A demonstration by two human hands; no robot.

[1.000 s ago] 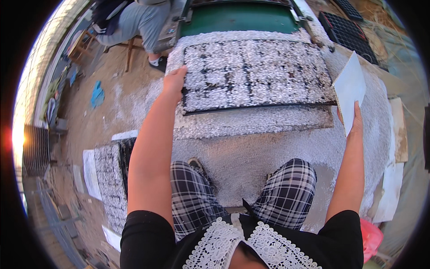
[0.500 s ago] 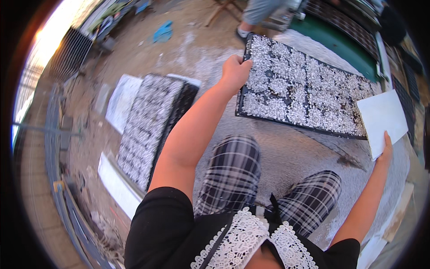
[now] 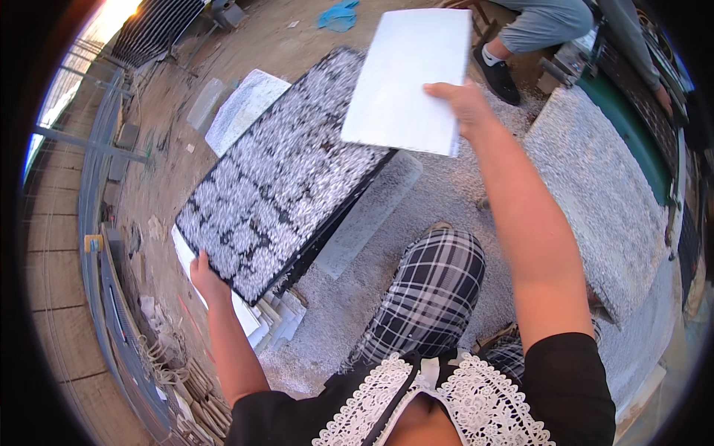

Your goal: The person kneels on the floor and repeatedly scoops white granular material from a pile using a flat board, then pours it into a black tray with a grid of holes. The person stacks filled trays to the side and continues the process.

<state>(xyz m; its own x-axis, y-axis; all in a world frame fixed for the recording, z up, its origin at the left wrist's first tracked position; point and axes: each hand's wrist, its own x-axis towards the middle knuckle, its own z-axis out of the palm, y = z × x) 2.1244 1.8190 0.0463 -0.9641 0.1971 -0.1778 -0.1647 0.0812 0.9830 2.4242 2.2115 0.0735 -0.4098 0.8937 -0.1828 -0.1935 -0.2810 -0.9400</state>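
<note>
A black seedling tray [image 3: 271, 171] filled with white granules lies slantwise over the stack on my left. Its near end is gripped by my left hand [image 3: 210, 281], fingers closed on the rim. My right hand [image 3: 468, 111] is closed on a flat white board [image 3: 405, 74], thumb on top. That board covers the tray's far right corner, so whether my right fingers also touch the tray is hidden. Dark sides of another tray [image 3: 327, 234] show beneath the held one.
White boards [image 3: 279, 320] lie under the stack's near end, and a granule-dusted sheet [image 3: 242, 111] beyond it. At right stands a granule-covered slab [image 3: 595, 201] beside a green surface [image 3: 628, 137]. Another person's shoe [image 3: 497, 78] and blue cloth [image 3: 338, 15] are at the far side.
The tray has swung from the right over to the stack on my left. My left hand came back toward me with it, and my right hand crossed leftward and away with the white board.
</note>
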